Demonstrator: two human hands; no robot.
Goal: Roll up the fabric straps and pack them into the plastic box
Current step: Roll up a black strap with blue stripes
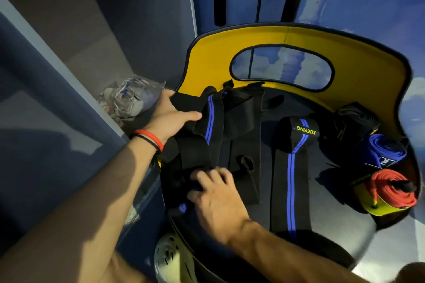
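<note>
Carefully: your left hand is pinching the far end of the black strap on the chair seat, your right hand is pressing its blurred near end, grip unclear. Neighbouring straps are overlapping and may be rolling in together. No plastic box is showing.

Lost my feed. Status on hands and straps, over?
Left hand gripping the loose black strap. Right hand pressing its near end, grip unclear. Three finished rolls at right. No plastic box seen.

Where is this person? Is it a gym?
Possibly a home or a gym corner; it's hard to tell. The straps lie on a yellow-backed chair seat, beside a grey partition wall, and the rolled wraps look like workout gear.
</note>
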